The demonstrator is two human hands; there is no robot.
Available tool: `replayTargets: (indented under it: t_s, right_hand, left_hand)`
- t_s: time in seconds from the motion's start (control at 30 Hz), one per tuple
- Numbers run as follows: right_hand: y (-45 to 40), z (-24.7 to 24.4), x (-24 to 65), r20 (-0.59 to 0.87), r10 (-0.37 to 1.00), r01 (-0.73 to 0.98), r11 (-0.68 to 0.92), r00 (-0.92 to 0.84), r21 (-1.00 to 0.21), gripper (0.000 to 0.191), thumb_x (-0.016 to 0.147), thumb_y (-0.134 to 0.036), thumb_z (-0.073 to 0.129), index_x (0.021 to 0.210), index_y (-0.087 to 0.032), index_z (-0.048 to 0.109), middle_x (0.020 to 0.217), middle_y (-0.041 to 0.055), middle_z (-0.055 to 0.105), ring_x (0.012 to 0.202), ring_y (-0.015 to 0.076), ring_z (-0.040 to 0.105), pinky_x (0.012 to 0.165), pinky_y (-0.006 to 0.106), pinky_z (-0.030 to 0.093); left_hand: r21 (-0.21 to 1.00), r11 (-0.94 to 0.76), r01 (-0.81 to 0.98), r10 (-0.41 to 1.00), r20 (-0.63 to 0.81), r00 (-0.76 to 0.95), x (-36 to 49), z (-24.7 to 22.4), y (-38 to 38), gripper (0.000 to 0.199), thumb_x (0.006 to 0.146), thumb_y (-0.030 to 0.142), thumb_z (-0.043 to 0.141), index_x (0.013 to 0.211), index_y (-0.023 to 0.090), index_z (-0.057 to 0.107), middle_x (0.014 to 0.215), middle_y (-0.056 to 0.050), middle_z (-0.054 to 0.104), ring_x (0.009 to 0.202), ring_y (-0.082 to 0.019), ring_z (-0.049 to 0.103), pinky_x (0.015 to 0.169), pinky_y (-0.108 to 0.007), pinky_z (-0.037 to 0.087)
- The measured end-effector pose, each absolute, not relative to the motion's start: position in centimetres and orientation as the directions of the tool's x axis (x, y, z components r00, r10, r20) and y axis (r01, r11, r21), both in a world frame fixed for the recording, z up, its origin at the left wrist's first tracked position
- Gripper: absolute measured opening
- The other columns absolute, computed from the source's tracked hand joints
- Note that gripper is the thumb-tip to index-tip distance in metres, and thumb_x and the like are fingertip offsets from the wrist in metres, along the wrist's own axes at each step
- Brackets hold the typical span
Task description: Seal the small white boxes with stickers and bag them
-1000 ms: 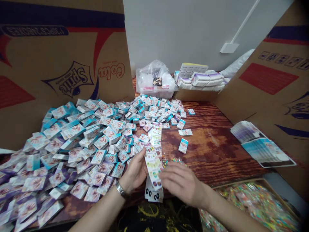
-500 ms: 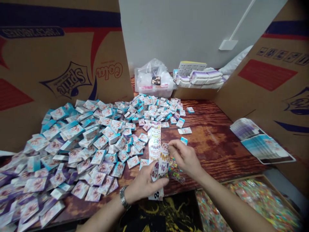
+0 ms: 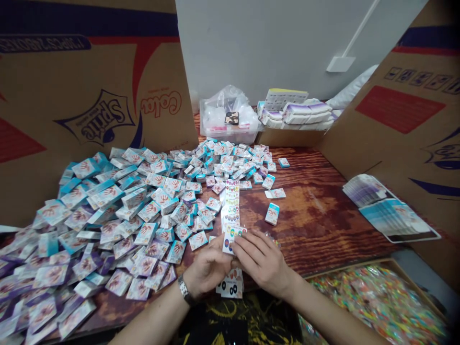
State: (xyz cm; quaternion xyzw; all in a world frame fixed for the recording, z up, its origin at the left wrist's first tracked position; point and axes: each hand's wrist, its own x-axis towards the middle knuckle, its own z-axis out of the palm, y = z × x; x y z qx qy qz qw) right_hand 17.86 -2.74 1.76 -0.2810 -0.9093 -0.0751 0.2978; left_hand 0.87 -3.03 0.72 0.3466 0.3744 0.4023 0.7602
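Note:
A long printed sticker strip runs toward me near the table's front edge, its lower end with dark ovals showing below my hands. My left hand is closed on a folded sticker sheet with coloured ovals. From the right, my right hand presses its closed fingers over the same folded sheet. Several small white, blue and purple boxes lie heaped to the left. One blue-topped box lies just beyond my right hand.
Large cardboard cartons stand left and right. A plastic tub and a box of flat cartons are at the back. Flattened packs lie right, above a carton of colourful packets.
The sticker sheet has been folded smaller between my hands. My right hand has moved down and left onto it, uncovering the blue-topped box.

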Motion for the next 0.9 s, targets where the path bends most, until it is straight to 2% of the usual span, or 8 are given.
replayTargets:
  t_s: [0.13, 0.23, 0.33, 0.53, 0.63, 0.7, 0.77, 0.9]
  right_hand:
    - [-2.2, 1.7, 17.9, 0.55, 0.586, 0.522, 0.802, -0.595, -0.289, 0.022, 0.092, -0.013, 0.044, 0.104, -0.018, 0.062, 0.092, 0.0084, 0.068, 0.089, 0.0203, 0.06, 0.081, 0.036, 0.049]
    - [-1.7, 1.8, 18.2, 0.352, 0.808, 0.509, 0.576, -0.472, -0.64, 0.016, 0.093, -0.02, 0.046, 0.098, -0.02, 0.061, 0.085, 0.0046, 0.064, 0.08, 0.0167, 0.059, 0.07, 0.028, 0.048]
    - [-1.2, 1.3, 18.6, 0.188, 0.924, 0.508, 0.344, -0.334, -0.79, 0.018, 0.09, -0.027, 0.053, 0.107, -0.021, 0.056, 0.093, 0.0046, 0.061, 0.081, 0.0168, 0.059, 0.071, 0.028, 0.048]
    - [-1.0, -0.2, 20.3, 0.157, 0.924, 0.518, 0.329, -0.348, -0.789, 0.014, 0.092, -0.028, 0.048, 0.095, -0.021, 0.061, 0.086, 0.0032, 0.064, 0.081, 0.0174, 0.06, 0.072, 0.027, 0.046]
    - [-0.6, -0.3, 23.4, 0.226, 0.951, 0.613, 0.309, -0.212, -0.727, 0.017, 0.092, -0.029, 0.046, 0.092, -0.02, 0.061, 0.086, 0.0049, 0.064, 0.082, 0.0191, 0.06, 0.072, 0.028, 0.045]
    - [-0.1, -0.4, 26.2, 0.244, 0.969, 0.653, 0.209, -0.038, -0.728, 0.019, 0.092, -0.032, 0.046, 0.095, -0.02, 0.061, 0.089, 0.0057, 0.065, 0.083, 0.0197, 0.06, 0.073, 0.028, 0.045]
    - [0.2, -0.5, 28.9, 0.23, 0.968, 0.656, 0.11, 0.099, -0.747, 0.022, 0.092, -0.035, 0.045, 0.097, -0.02, 0.06, 0.09, 0.0055, 0.065, 0.081, 0.0197, 0.061, 0.072, 0.028, 0.045]
    - [-0.2, -1.0, 31.7, 0.158, 0.988, 0.706, 0.111, 0.001, -0.7, 0.022, 0.091, -0.035, 0.046, 0.095, -0.02, 0.062, 0.09, 0.0056, 0.064, 0.083, 0.0195, 0.059, 0.073, 0.029, 0.045]
  left_hand:
    - [0.788, 0.419, -0.45, 0.902, -0.307, 0.302, 1.4, 0.8, -2.4, 0.029, 0.079, 0.039, 0.062, 0.095, 0.015, 0.066, 0.092, -0.007, 0.066, 0.085, -0.018, 0.06, 0.077, -0.031, 0.046]
    - [0.777, 0.39, -0.494, 0.918, -0.284, 0.277, 1.7, 1.0, -2.3, 0.031, 0.082, 0.04, 0.06, 0.097, 0.014, 0.066, 0.094, -0.008, 0.066, 0.087, -0.019, 0.06, 0.08, -0.032, 0.046]
    - [0.874, 0.323, -0.363, 0.934, -0.231, 0.274, 1.8, 0.7, -2.4, 0.031, 0.08, 0.036, 0.064, 0.103, 0.015, 0.065, 0.1, -0.008, 0.066, 0.092, -0.019, 0.06, 0.083, -0.032, 0.046]
    - [0.978, 0.18, -0.103, 0.959, -0.151, 0.239, 3.6, -1.4, -1.1, 0.024, 0.08, 0.034, 0.063, 0.095, 0.017, 0.054, 0.083, -0.003, 0.064, 0.072, -0.015, 0.061, 0.066, -0.026, 0.048]
    - [0.991, -0.026, 0.13, 0.949, -0.016, 0.313, 6.3, -1.7, 1.5, 0.026, 0.085, 0.034, 0.055, 0.105, 0.017, 0.051, 0.094, -0.006, 0.062, 0.083, -0.017, 0.06, 0.073, -0.029, 0.048]
    - [0.896, -0.23, 0.378, 0.917, 0.07, 0.392, 8.8, -1.8, 3.5, 0.03, 0.091, 0.034, 0.045, 0.116, 0.018, 0.048, 0.106, -0.009, 0.058, 0.094, -0.019, 0.057, 0.082, -0.033, 0.047]
    - [0.649, -0.453, 0.611, 0.831, 0.061, 0.552, 11.3, -2.2, 5.4, 0.031, 0.093, 0.033, 0.039, 0.12, 0.021, 0.048, 0.112, -0.011, 0.054, 0.103, -0.023, 0.051, 0.089, -0.039, 0.043]
    - [0.551, -0.522, 0.651, 0.775, -0.014, 0.632, 14.8, -4.3, 7.4, 0.028, 0.084, 0.033, 0.055, 0.109, 0.021, 0.059, 0.122, -0.014, 0.047, 0.107, -0.031, 0.046, 0.087, -0.047, 0.042]
